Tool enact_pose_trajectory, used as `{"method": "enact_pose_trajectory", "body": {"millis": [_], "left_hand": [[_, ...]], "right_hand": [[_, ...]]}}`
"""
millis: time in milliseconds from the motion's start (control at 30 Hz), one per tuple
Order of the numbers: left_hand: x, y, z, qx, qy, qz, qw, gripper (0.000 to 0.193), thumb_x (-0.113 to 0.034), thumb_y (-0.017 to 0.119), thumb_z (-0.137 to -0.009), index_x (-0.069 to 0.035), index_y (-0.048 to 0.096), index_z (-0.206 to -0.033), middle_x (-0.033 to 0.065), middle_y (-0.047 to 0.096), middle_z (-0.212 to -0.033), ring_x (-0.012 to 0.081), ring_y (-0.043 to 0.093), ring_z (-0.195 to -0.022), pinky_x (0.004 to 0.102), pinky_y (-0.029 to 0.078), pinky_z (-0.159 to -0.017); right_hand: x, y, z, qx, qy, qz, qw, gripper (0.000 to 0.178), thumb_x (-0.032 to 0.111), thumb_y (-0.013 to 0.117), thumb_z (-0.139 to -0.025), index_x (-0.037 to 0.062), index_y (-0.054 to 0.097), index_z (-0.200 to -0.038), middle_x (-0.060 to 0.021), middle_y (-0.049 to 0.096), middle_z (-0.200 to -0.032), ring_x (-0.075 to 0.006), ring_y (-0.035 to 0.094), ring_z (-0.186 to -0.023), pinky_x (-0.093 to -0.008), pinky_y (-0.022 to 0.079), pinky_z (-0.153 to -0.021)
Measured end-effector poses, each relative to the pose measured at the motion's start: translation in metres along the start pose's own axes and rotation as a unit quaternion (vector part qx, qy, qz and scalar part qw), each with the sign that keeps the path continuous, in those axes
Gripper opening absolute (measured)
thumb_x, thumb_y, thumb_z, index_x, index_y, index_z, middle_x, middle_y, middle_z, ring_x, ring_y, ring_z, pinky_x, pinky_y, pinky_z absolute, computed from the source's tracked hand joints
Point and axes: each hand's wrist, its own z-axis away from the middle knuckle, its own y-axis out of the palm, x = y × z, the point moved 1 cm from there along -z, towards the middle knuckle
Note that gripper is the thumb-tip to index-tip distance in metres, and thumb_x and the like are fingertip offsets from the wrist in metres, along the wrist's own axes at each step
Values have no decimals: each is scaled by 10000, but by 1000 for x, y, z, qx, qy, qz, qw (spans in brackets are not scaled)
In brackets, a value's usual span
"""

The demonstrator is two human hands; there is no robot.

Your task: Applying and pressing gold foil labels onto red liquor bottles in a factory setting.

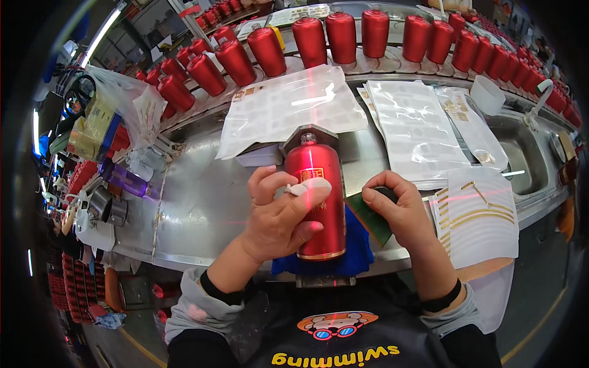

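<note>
A glossy red bottle (316,239) lies in front of me, its neck pointing away against a dark angular holder (294,132). Gold marks show on its front. A blue cloth (362,251) is spread under its near end. Over the bottle's left side is my left hand (276,214), fingers apart, with a white covering (311,186) on the index finger, whose tip touches the bottle's front. My right hand (399,205) pinches a thin, flat green scraper (374,219) just right of the bottle. A thin red light line runs along the bottle.
Red bottles (340,40) stand in a curved row along the back. Glossy transfer sheets (417,122) lie behind and to the right; a sheet with gold strips (478,214) is nearer. A sink (521,147) is at right. A purple bottle (126,178) and metal cups (101,202) are at left.
</note>
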Motion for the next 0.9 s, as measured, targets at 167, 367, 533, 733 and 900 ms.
{"method": "enact_pose_trajectory", "body": {"millis": [167,367,533,733,900], "left_hand": [[14,2,-8,28,82,-30,996,284,-351,647,-849,-165,675,-1062,-11,653,-885,225,499,-980,461,301,-1004],[6,2,-2,53,104,-13,993,257,-310,708,-759,-189,675,-983,-21,611,-871,224,515,-972,486,348,-995],[9,0,6,39,80,15,996,239,-266,688,-816,-160,671,-1030,10,646,-963,243,517,-955,464,368,-961],[8,9,27,-88,-86,125,985,328,-299,611,-916,-73,610,-1154,77,666,-1088,277,479,-1020,406,380,-929],[-2,12,36,-108,-88,116,983,325,-251,648,-887,-73,610,-1156,89,644,-1119,295,466,-1015,394,390,-916]], "right_hand": [[2,0,0,2,-9,11,1000,161,174,668,-878,32,612,-929,18,600,-797,-36,528,-727,-197,430,-655],[1,-5,6,-14,-13,13,1000,188,176,685,-868,8,618,-917,-10,627,-781,-54,554,-724,-220,461,-646],[-2,-8,6,-24,9,-17,1000,165,151,683,-864,14,617,-928,-1,620,-787,-46,549,-736,-208,457,-655],[3,5,1,19,-45,77,996,184,160,674,-867,27,602,-973,-18,634,-813,-57,574,-754,-210,471,-660],[9,16,-4,33,-29,102,994,168,142,675,-864,26,610,-965,-4,630,-832,-55,576,-757,-211,472,-665]]}}
